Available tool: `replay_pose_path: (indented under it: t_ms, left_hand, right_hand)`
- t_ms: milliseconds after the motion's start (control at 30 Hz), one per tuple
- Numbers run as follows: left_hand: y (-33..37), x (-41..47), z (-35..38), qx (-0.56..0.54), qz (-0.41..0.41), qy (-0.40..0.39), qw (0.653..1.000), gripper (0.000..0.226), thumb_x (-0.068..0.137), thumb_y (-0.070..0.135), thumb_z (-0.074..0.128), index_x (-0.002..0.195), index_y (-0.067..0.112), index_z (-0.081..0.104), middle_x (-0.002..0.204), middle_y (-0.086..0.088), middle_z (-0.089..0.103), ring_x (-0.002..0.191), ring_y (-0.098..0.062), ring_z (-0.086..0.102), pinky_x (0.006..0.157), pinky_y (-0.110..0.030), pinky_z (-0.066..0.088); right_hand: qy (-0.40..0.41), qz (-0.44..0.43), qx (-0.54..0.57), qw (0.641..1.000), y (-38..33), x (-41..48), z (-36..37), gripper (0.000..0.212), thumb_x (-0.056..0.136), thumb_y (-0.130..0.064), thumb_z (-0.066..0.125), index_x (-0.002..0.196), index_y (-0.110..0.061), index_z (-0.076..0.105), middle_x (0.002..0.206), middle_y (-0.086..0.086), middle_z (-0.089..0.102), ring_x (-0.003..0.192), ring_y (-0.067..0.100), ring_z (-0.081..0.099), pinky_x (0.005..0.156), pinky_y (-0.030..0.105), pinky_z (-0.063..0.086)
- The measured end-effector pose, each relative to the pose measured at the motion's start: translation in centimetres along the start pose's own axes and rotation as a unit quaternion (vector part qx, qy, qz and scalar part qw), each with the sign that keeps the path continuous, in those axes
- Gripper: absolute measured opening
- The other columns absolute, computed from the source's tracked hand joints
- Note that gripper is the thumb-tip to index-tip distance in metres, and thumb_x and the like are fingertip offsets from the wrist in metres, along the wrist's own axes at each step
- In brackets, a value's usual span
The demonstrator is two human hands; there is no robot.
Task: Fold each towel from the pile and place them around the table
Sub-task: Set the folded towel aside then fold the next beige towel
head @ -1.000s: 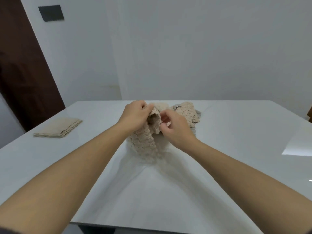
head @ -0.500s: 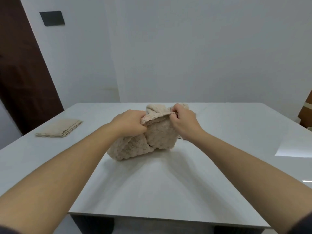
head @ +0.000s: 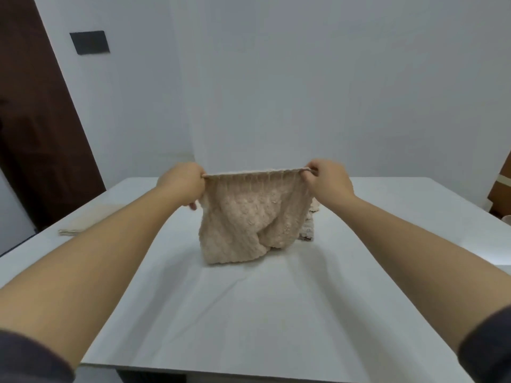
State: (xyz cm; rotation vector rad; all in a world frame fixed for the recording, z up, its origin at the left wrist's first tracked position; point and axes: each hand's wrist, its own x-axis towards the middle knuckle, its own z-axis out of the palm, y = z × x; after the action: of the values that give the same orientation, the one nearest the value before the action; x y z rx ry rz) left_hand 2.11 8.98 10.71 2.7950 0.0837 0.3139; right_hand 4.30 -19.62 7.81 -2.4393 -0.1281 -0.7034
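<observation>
The towel (head: 249,217) is held up over the middle of the table (head: 249,313). Its top hem is stretched taut between the left hand (head: 181,183) and the right hand (head: 327,181), and each top corner is pinched between curled fingers and thumb. The lower part hangs twisted and bunched, and its bottom edge appears to rest on the table top.

The cloth is judged soft, light and limp. Its thick, knobbly weave should be easily gripped and is unlikely to slip. No shape will be kept unless it is laid flat, so the hem corners are judged the best places to hold it.

The pile (head: 308,228) is seen just behind the towel, toward the table's far side. A folded towel (head: 83,222) lies by the table's left edge.
</observation>
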Motion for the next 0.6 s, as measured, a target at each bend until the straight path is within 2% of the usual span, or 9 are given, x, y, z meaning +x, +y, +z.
replay_pose_path:
  t_ms: [67,133,200,233,300,333,400,500,600]
  left_hand:
    - [0.7,1.2,-0.8,-0.122,0.013,0.091,0.988,0.03,0.085,0.004,0.034,0.076,0.011,0.062,0.064,-0.009,0.069,0.062,-0.026,0.069,0.069,-0.042,0.059]
    - [1.5,1.9,-1.8,-0.164,0.052,0.204,0.964,0.027,0.085,0.007,0.036,0.07,0.013,0.057,0.068,-0.008,0.063,0.066,-0.027,0.063,0.065,-0.038,0.054]
    - [2.3,1.4,-2.4,-0.163,0.076,0.25,0.951,0.023,0.09,0.009,0.038,0.074,0.007,0.054,0.067,-0.007,0.055,0.062,-0.021,0.049,0.057,-0.032,0.038]
    - [2.5,1.0,-2.3,-0.165,0.086,0.249,0.95,0.022,0.091,0.009,0.038,0.074,0.001,0.052,0.065,-0.008,0.05,0.059,-0.019,0.042,0.054,-0.031,0.031]
    - [1.9,-0.1,-1.3,-0.165,0.094,0.22,0.957,0.023,0.09,0.01,0.041,0.071,-0.002,0.045,0.062,-0.009,0.04,0.057,-0.018,0.032,0.052,-0.031,0.023]
    - [1.3,-0.7,-0.6,-0.163,0.093,0.197,0.962,0.023,0.09,0.011,0.042,0.069,-0.001,0.043,0.061,-0.007,0.037,0.057,-0.018,0.03,0.052,-0.031,0.022]
    - [-0.3,-2.2,1.2,-0.151,0.093,0.145,0.973,0.023,0.089,0.012,0.044,0.07,0.0,0.049,0.059,-0.006,0.041,0.058,-0.02,0.035,0.054,-0.031,0.025]
    - [-2.3,-5.2,3.6,-0.144,0.101,0.037,0.984,0.023,0.088,0.012,0.046,0.075,0.011,0.065,0.068,0.001,0.061,0.067,-0.018,0.052,0.058,-0.029,0.036]
    - [-4.1,-7.4,5.9,-0.13,0.102,-0.098,0.981,0.02,0.087,0.013,0.052,0.069,0.01,0.06,0.065,0.002,0.062,0.067,-0.017,0.059,0.061,-0.028,0.042]
  right_hand:
    - [0.062,0.009,0.039,0.997,-1.3,1.3,-1.0,0.018,0.097,-0.026,0.05,0.087,-0.019,0.064,0.084,-0.003,0.066,0.082,0.019,0.061,0.068,0.032,0.049]
    - [0.115,-0.001,0.135,0.984,-2.9,2.3,-2.6,0.016,0.096,-0.023,0.05,0.086,-0.021,0.063,0.08,-0.008,0.063,0.08,0.012,0.057,0.066,0.026,0.045]
    - [0.111,-0.013,0.246,0.963,-3.7,2.5,-3.5,0.014,0.093,-0.018,0.052,0.084,-0.019,0.061,0.076,-0.007,0.06,0.074,0.008,0.054,0.066,0.018,0.044]
    - [0.088,-0.01,0.297,0.951,-3.7,2.2,-3.6,0.013,0.092,-0.017,0.053,0.083,-0.017,0.062,0.075,-0.004,0.06,0.073,0.011,0.055,0.068,0.021,0.047]
    - [0.027,0.01,0.35,0.936,-2.9,0.9,-2.9,0.012,0.09,-0.016,0.057,0.081,-0.012,0.064,0.075,0.005,0.06,0.072,0.016,0.056,0.069,0.033,0.051]
    - [-0.004,0.018,0.348,0.937,-2.2,-0.1,-2.4,0.013,0.09,-0.015,0.058,0.081,-0.007,0.065,0.073,0.005,0.057,0.069,0.016,0.054,0.066,0.033,0.048]
    - [-0.065,0.027,0.325,0.943,-0.7,-2.5,-1.4,0.017,0.09,-0.014,0.06,0.079,-0.004,0.064,0.068,0.003,0.049,0.062,0.011,0.046,0.06,0.024,0.04]
    - [-0.15,0.047,0.323,0.933,1.8,-6.4,-0.2,0.017,0.091,-0.013,0.061,0.074,-0.013,0.063,0.061,-0.005,0.048,0.057,0.007,0.044,0.053,0.02,0.033]
    - [-0.241,0.077,0.294,0.922,4.1,-9.1,0.5,0.018,0.091,-0.014,0.063,0.074,-0.013,0.061,0.061,-0.005,0.043,0.055,0.008,0.039,0.05,0.017,0.032]
